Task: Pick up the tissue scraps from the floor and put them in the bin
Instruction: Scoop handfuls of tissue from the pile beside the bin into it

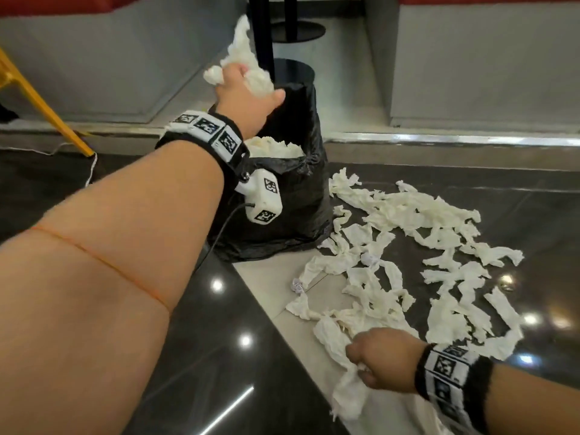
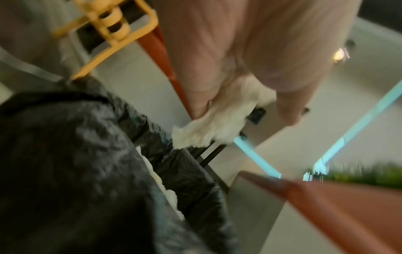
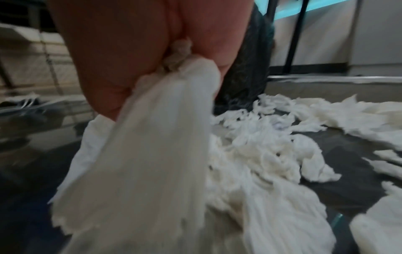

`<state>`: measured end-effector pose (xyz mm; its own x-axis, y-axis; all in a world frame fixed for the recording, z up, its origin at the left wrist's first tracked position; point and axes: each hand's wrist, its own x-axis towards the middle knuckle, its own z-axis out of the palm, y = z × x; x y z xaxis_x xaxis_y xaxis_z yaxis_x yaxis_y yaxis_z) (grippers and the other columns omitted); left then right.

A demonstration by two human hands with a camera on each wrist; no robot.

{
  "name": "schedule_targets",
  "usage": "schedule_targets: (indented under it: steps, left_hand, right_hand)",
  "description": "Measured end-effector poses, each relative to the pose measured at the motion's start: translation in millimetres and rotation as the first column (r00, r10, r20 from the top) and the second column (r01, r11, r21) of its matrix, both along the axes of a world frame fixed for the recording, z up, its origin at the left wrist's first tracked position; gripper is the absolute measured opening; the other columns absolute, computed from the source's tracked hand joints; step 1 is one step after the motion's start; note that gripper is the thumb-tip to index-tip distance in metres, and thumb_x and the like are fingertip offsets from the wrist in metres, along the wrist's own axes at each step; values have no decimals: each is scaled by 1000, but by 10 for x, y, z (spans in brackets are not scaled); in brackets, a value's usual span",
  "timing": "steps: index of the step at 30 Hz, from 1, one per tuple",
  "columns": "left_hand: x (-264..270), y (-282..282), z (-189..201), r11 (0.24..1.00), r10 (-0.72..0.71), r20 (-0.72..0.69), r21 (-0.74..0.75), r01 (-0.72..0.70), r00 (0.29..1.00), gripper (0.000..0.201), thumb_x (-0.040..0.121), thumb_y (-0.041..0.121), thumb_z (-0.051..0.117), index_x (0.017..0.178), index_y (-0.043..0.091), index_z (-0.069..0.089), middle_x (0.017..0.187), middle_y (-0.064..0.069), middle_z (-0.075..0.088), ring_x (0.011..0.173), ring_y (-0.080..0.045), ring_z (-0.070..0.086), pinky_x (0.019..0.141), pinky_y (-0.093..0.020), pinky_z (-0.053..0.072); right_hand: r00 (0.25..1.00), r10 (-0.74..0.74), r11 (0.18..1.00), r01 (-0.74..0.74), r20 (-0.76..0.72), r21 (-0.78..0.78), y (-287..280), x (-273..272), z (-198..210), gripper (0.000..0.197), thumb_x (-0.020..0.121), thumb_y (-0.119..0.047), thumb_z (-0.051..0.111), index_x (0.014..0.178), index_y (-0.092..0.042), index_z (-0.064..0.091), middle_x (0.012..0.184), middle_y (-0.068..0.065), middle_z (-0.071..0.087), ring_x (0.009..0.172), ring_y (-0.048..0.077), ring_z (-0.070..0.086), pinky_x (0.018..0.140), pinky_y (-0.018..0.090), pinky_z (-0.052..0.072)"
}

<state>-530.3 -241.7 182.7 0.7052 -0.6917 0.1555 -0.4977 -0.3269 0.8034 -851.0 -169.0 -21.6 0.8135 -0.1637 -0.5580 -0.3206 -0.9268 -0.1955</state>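
Observation:
A bin lined with a black bag (image 1: 295, 196) stands on the floor, with white tissue (image 1: 276, 149) inside it. My left hand (image 1: 248, 92) is raised over the bin's far rim and grips a bunch of white tissue scraps (image 1: 241, 54); the left wrist view shows the same bunch (image 2: 217, 123) under my fingers above the bag (image 2: 87, 154). Many white tissue scraps (image 1: 408, 246) lie spread on the floor to the right of the bin. My right hand (image 1: 379, 359) is low near the front and grips a long tissue strip (image 1: 348, 394), seen hanging blurred in the right wrist view (image 3: 152, 154).
A black pole (image 1: 263, 32) with a round base stands just behind the bin. A yellow frame leg (image 1: 37, 102) slants at the far left. A raised grey step with a metal edge (image 1: 470, 141) runs behind the scraps. The floor is glossy dark tile with a pale strip (image 1: 282, 309).

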Motion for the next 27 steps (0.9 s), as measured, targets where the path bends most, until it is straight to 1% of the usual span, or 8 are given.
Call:
schedule_targets:
  steps: [3,6,8,13,17,19,23,27]
  left_hand:
    - [112,-62,-177,919,-119,155,391,50,981,74,76,44,69,137,31,29,151,-17,21,122,-38,46,99,-39,43]
    - [218,58,-246,956,-127,141,281,84,982,51,82,36,64,128,29,42,125,-9,52,91,-26,58,73,-32,44]
    - [254,211,-312,977,-137,173,187,104,975,34,83,33,63,115,26,52,113,-5,60,86,-23,58,73,-32,45]
    - [162,773,-738,956,-271,49,126,264,961,19,86,16,63,80,30,51,73,4,56,62,-15,53,71,-37,47]
    - [60,1153,-992,872,-377,-36,324,368,926,9,87,19,62,85,27,58,72,7,57,62,-10,52,69,-32,49]
    - [48,1258,-1020,809,-458,-11,409,422,889,5,88,20,60,91,23,61,73,9,57,63,-7,52,64,-23,45]
    - [82,1339,-1151,765,-469,-42,480,430,882,6,88,20,58,94,21,61,73,10,56,65,-7,52,61,-19,43]
    - [46,1287,-1368,755,-453,-81,495,430,888,5,87,18,59,88,23,60,74,9,58,66,-8,54,57,-16,41]
  right_hand:
    - [977,-161,987,162,141,2,-158,60,308,24,89,-37,45,105,-20,51,110,3,57,100,26,57,80,33,44]
    - [916,-272,956,291,294,-22,-345,182,706,23,90,-40,47,106,-24,52,106,-4,56,93,17,53,76,27,39]
    - [851,-311,929,367,422,-55,-477,332,1045,18,89,-38,51,100,-24,53,99,-4,57,86,14,50,74,28,41]
    - [469,-188,845,525,863,-102,-792,951,2008,14,83,-25,60,92,-15,58,87,-1,48,83,20,47,71,30,38]
    - [231,21,814,560,973,-150,-1050,1673,2320,11,85,-15,57,93,-8,60,98,12,55,93,29,51,74,36,45]
    - [272,27,797,575,962,-185,-1180,2032,2257,16,85,-11,57,101,-10,60,111,14,53,102,33,48,82,43,47]
    - [769,-206,812,479,605,-333,-1421,2429,1856,61,79,-17,64,133,-32,41,154,12,13,128,38,34,102,48,41]
    - [652,-392,852,523,648,-11,-1416,1928,1730,64,81,-10,56,139,-29,38,156,6,15,136,30,34,109,40,37]
